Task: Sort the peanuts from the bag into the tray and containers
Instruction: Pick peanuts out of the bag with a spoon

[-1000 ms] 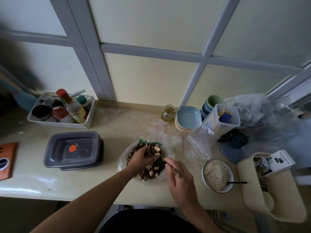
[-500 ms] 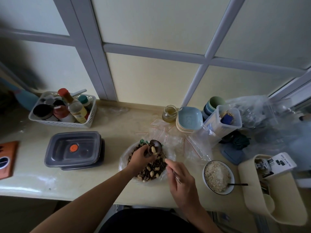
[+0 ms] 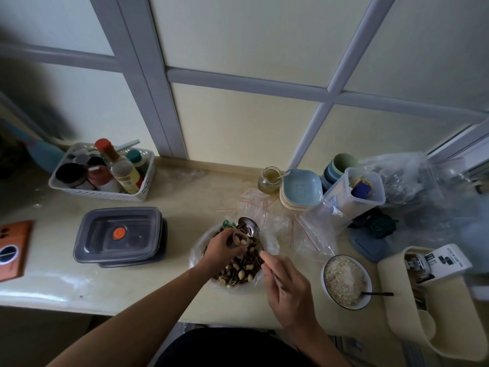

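Item, mid-sort: your left hand [image 3: 221, 247] grips a small cup [image 3: 234, 237] of peanuts [image 3: 240, 242] low over the open bag [image 3: 197, 254] (so strays likely fall back in), while your right hand [image 3: 288, 290] pinches a spoon [image 3: 250, 227], its loaded bowl just beside the cup's rim.

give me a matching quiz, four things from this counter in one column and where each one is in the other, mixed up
Things:
1 metal spoon
2 small clear cup
3 grey lidded container
4 glass jar

Places:
a in the left hand, over the bag
b at the back, beside the blue dishes
c left of the bag
d in the right hand

Pairs: 1-d, 2-a, 3-c, 4-b
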The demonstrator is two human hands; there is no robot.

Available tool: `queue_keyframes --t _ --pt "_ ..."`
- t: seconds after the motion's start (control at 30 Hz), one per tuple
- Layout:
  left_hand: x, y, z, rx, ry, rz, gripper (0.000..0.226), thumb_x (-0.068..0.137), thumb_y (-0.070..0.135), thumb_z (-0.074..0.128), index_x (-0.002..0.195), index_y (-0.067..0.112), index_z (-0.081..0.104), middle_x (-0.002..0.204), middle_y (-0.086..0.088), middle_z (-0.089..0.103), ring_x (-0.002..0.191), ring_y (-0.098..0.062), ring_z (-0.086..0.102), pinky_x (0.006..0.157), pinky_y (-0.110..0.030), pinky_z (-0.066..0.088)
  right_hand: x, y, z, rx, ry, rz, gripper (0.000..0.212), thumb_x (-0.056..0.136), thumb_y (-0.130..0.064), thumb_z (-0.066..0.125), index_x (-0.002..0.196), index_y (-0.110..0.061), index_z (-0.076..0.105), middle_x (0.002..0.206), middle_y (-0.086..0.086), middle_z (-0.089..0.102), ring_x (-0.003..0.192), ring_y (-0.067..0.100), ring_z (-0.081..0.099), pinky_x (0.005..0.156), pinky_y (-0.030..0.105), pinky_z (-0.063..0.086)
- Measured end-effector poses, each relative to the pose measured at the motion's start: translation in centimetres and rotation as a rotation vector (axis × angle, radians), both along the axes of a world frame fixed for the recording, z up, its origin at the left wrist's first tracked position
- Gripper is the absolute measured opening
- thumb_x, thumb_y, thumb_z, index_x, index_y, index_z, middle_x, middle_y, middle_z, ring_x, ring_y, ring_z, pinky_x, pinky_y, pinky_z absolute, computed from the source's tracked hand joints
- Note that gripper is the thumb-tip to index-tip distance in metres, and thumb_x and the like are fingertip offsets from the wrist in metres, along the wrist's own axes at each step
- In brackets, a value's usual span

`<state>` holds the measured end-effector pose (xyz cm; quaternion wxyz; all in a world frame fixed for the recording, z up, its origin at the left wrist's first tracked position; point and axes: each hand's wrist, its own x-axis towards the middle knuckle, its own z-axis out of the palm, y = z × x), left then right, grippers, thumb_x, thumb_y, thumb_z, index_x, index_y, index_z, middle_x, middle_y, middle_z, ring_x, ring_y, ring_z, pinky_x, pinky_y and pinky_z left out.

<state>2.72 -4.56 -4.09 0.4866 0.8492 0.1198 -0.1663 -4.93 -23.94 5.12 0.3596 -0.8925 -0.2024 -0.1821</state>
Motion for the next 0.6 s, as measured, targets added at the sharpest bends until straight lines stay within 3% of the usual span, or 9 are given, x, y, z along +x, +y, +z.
queue_keyframes --t 0.07,0.17,0.27,0.37,0.43,0.53,0.6 --pt "0.1 0.1 0.0 0.024 0.035 0.004 0.063 0.078 0.031 0.086 0.133 0.017 0.059 0.116 0.010 0.066 0.112 -0.014 0.063 0.090 -0.024 0.047 0.1 0.2 -0.1 -0.028 -0.003 0.030 0.026 0.108 -0.023 0.052 0.120 -0.011 0.072 0.097 0.001 0.067 0.072 0.019 0.067 0.063 0.030 0.056" --pt "0.2 0.2 0.0 0.027 0.064 -0.006 0.080 0.075 0.039 0.087 0.143 0.013 0.052 0.130 0.000 0.065 0.122 -0.021 0.061 0.103 -0.037 0.049 0.1 0.5 -0.1 -0.038 0.012 0.045 0.028 0.108 -0.025 0.050 0.119 -0.012 0.073 0.096 -0.001 0.066 0.072 0.017 0.067 0.064 0.028 0.055" --pt "0.0 0.3 0.3 0.010 0.060 -0.013 0.058 0.077 0.031 0.087 0.128 0.019 0.062 0.108 0.009 0.070 0.100 -0.008 0.066 0.086 -0.025 0.051 0.4 0.4 0.0 0.111 0.093 -0.066 0.030 0.107 -0.026 0.049 0.118 -0.010 0.072 0.096 -0.002 0.070 0.077 0.009 0.069 0.068 0.024 0.057" --pt "-0.1 0.5 0.2 -0.014 0.049 0.005 0.032 0.081 0.023 0.085 0.108 0.019 0.067 0.088 0.011 0.071 0.075 0.006 0.066 0.068 -0.017 0.050 1.0 0.1 -0.1 0.324 0.292 -0.334 0.025 0.107 -0.023 0.048 0.114 -0.015 0.070 0.085 -0.008 0.074 0.069 0.003 0.072 0.062 0.034 0.063" --pt "-0.2 0.6 0.4 -0.018 0.047 0.017 0.024 0.084 0.025 0.082 0.102 0.020 0.067 0.082 0.008 0.071 0.069 0.001 0.067 0.065 -0.020 0.053 1.6 -0.4 -0.6 0.429 0.435 -0.496 0.023 0.107 -0.023 0.046 0.107 -0.019 0.069 0.071 -0.007 0.073 0.059 0.007 0.071 0.059 0.044 0.062" --pt "-0.3 0.9 0.9 0.054 0.046 -0.014 0.021 0.087 0.036 0.078 0.091 0.021 0.064 0.076 0.010 0.065 0.068 0.001 0.058 0.054 -0.009 0.038 2.1 -1.1 -2.0 0.562 0.622 -0.604 0.026 0.109 -0.022 0.045 0.095 -0.020 0.067 0.070 -0.002 0.074 0.056 0.023 0.071 0.063 0.052 0.060" --pt "-0.2 1.1 0.9 0.072 0.062 -0.037 0.027 0.087 0.040 0.077 0.092 0.017 0.065 0.079 0.008 0.066 0.070 -0.001 0.058 0.052 -0.009 0.039 2.1 -1.6 -3.2 0.610 0.742 -0.633 0.029 0.109 -0.024 0.045 0.091 -0.017 0.067 0.067 0.004 0.073 0.058 0.028 0.072 0.067 0.053 0.060"
